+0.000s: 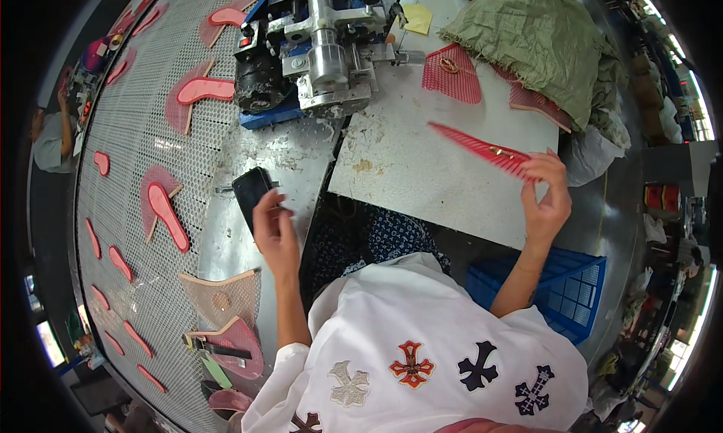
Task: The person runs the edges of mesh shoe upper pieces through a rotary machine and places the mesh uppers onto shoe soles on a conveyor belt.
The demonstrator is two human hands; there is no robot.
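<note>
My right hand point(547, 196) pinches one end of a red mesh shoe upper point(489, 153), seen nearly edge-on with a small gold ornament on it. It is held above the white tabletop point(407, 158). Just beyond it lies another red mesh upper point(453, 73) with a round ornament. Over on the left, my left hand point(276, 233) hovers with loosely bent, parted fingers and nothing in them. Those fingers overlap the edge of a black phone point(252, 194) lying on the metal ledge; whether they touch it I cannot tell.
A metal machine point(324, 64) stands at the back centre. Along the left runs a perforated conveyor point(135, 282) bearing red soles point(167, 216) and mesh uppers point(221, 301). Green cloth point(527, 41) covers more uppers at the back right. A blue crate point(576, 290) sits low right.
</note>
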